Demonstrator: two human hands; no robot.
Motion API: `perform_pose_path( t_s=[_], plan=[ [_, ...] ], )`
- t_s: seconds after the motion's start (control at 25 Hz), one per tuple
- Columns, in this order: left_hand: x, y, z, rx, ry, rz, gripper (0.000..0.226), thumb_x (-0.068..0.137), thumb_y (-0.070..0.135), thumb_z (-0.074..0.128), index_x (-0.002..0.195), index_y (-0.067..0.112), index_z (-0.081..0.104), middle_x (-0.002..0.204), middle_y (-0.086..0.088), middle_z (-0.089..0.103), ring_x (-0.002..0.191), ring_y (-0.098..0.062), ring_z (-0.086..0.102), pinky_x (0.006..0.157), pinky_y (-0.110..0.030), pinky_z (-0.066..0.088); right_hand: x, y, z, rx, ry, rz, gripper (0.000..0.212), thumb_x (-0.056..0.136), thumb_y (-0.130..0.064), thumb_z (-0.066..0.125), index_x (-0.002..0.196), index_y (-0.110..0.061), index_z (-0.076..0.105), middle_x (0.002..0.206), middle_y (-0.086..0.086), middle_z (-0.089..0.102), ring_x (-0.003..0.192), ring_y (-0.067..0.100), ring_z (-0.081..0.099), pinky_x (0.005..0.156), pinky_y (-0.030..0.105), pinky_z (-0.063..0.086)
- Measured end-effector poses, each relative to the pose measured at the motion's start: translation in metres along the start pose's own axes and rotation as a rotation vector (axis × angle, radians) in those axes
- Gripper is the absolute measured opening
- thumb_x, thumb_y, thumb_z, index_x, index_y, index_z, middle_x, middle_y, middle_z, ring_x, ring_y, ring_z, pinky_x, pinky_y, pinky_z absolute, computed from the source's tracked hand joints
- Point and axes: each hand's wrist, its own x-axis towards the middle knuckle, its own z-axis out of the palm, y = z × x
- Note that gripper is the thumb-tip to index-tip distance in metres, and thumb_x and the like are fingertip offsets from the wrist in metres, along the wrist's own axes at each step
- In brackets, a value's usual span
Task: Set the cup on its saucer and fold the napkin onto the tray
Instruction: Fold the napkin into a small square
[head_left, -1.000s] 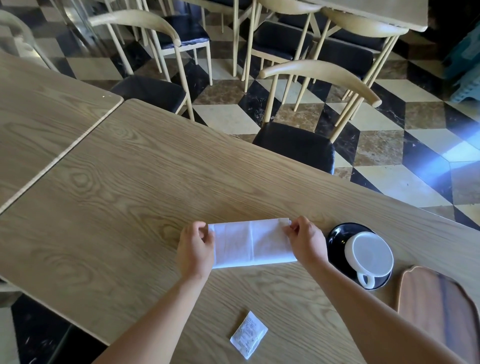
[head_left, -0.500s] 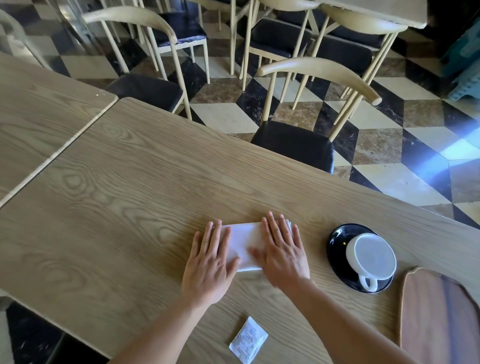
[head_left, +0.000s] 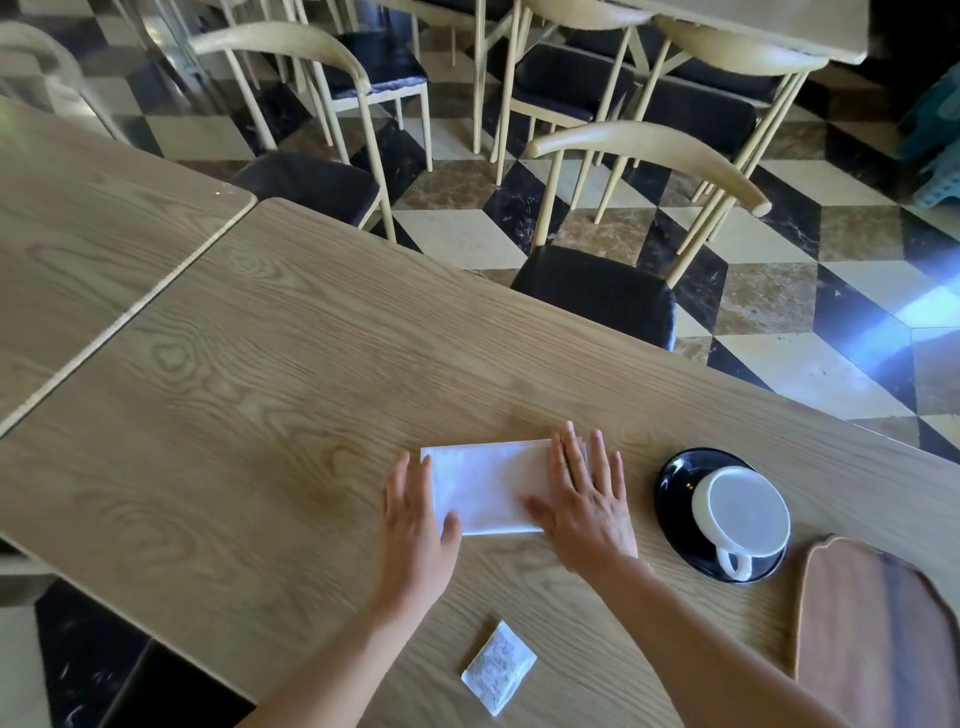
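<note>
Pressing one napkin (head_left: 485, 486) | two hands, left hand (head_left: 415, 525), right hand (head_left: 584, 506), fingers spread | one cup (head_left: 740, 512) on one saucer (head_left: 675, 493)

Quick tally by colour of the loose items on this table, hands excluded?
White: 3 – napkin, cup, small packet
Black: 1 – saucer
Brown wood: 1 – tray
Total: 5

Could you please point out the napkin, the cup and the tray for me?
napkin (head_left: 483, 488): head view, bare middle between the hands.
cup (head_left: 740, 509): head view, inside of the bowl.
tray (head_left: 872, 629): head view, bare wooden surface.
</note>
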Motion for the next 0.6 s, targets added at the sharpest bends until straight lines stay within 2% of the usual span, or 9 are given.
perform_pose_path(
  t_s=[0.08, 0.12, 0.2, 0.28, 0.32, 0.36, 0.4, 0.48, 0.6],
  plan=[
    [-0.013, 0.008, -0.007, -0.139, 0.021, -0.220, 0.068, 0.081, 0.012, 0.072, 0.142, 0.005, 0.041, 0.143, -0.020, 0.044, 0.132, -0.037, 0.044, 0.108, -0.047, 0.040, -0.007, -0.008, -0.009, 0.073, 0.122, -0.080, 0.077, 0.099, -0.057, 0.029, 0.155, -0.007, 0.009, 0.165, 0.007, 0.000, 0.152, 0.027, -0.005, 0.123, 0.046, 0.004],
    [-0.014, 0.013, -0.008, -0.206, 0.014, -0.349, 0.067, 0.083, 0.016, 0.071, 0.142, 0.007, 0.041, 0.138, -0.018, 0.046, 0.127, -0.034, 0.048, 0.106, -0.046, 0.042, -0.009, -0.018, -0.011, 0.211, 0.163, -0.123, 0.070, 0.101, -0.050, 0.032, 0.154, -0.008, 0.014, 0.165, 0.006, 0.006, 0.152, 0.022, 0.001, 0.123, 0.039, 0.008],
    [-0.006, 0.022, -0.012, -0.358, -0.018, -0.616, 0.063, 0.084, 0.023, 0.067, 0.140, 0.008, 0.043, 0.132, -0.017, 0.050, 0.118, -0.032, 0.055, 0.099, -0.044, 0.047, -0.011, -0.048, -0.017, 0.737, 0.075, -0.009, 0.057, 0.102, -0.039, 0.039, 0.153, -0.018, 0.024, 0.162, -0.004, 0.021, 0.149, 0.009, 0.017, 0.120, 0.029, 0.019],
    [0.004, 0.027, -0.016, -0.524, -0.031, -0.793, 0.049, 0.080, 0.023, 0.062, 0.125, 0.005, 0.053, 0.111, -0.019, 0.061, 0.099, -0.035, 0.062, 0.075, -0.035, 0.049, -0.010, -0.068, -0.020, 1.239, -0.108, 0.221, 0.051, 0.102, -0.033, 0.045, 0.151, -0.025, 0.033, 0.155, -0.009, 0.038, 0.143, 0.006, 0.032, 0.117, 0.027, 0.026],
    [0.009, 0.028, -0.018, -0.604, -0.027, -0.837, 0.036, 0.077, 0.021, 0.060, 0.108, 0.003, 0.057, 0.092, -0.019, 0.061, 0.079, -0.036, 0.060, 0.062, -0.030, 0.042, -0.008, -0.071, -0.022, 1.326, -0.137, 0.271, 0.049, 0.102, -0.031, 0.046, 0.149, -0.025, 0.036, 0.151, -0.011, 0.042, 0.140, 0.004, 0.035, 0.115, 0.025, 0.027],
    [0.013, 0.030, -0.021, -0.667, -0.030, -0.870, 0.021, 0.076, 0.020, 0.059, 0.090, 0.005, 0.054, 0.074, -0.012, 0.053, 0.063, -0.031, 0.048, 0.057, -0.028, 0.034, -0.006, -0.071, -0.023, 1.340, -0.147, 0.286, 0.047, 0.103, -0.029, 0.045, 0.149, -0.023, 0.037, 0.149, -0.012, 0.045, 0.138, 0.003, 0.038, 0.113, 0.023, 0.027],
    [0.017, 0.029, -0.023, -0.701, -0.042, -0.885, 0.017, 0.077, 0.019, 0.061, 0.082, 0.007, 0.050, 0.070, -0.007, 0.044, 0.060, -0.025, 0.037, 0.057, -0.029, 0.029, -0.004, -0.070, -0.024, 1.345, -0.160, 0.285, 0.047, 0.103, -0.026, 0.045, 0.149, -0.022, 0.037, 0.145, -0.015, 0.048, 0.136, 0.001, 0.040, 0.111, 0.023, 0.028],
    [0.024, 0.023, -0.024, -0.678, -0.065, -0.864, 0.024, 0.080, 0.020, 0.066, 0.079, 0.003, 0.050, 0.073, -0.002, 0.040, 0.065, -0.020, 0.035, 0.059, -0.030, 0.030, -0.001, -0.069, -0.029, 1.382, -0.185, 0.284, 0.049, 0.101, -0.024, 0.047, 0.150, -0.022, 0.036, 0.136, -0.024, 0.050, 0.131, -0.002, 0.042, 0.109, 0.023, 0.029],
    [0.026, 0.019, -0.025, -0.618, -0.069, -0.822, 0.027, 0.083, 0.018, 0.067, 0.062, 0.009, 0.054, 0.062, 0.001, 0.040, 0.061, -0.018, 0.034, 0.060, -0.029, 0.031, 0.000, -0.075, -0.034, 1.404, -0.192, 0.277, 0.052, 0.099, -0.032, 0.050, 0.149, -0.024, 0.038, 0.144, -0.020, 0.044, 0.132, -0.005, 0.039, 0.110, 0.024, 0.028]
  ],
)
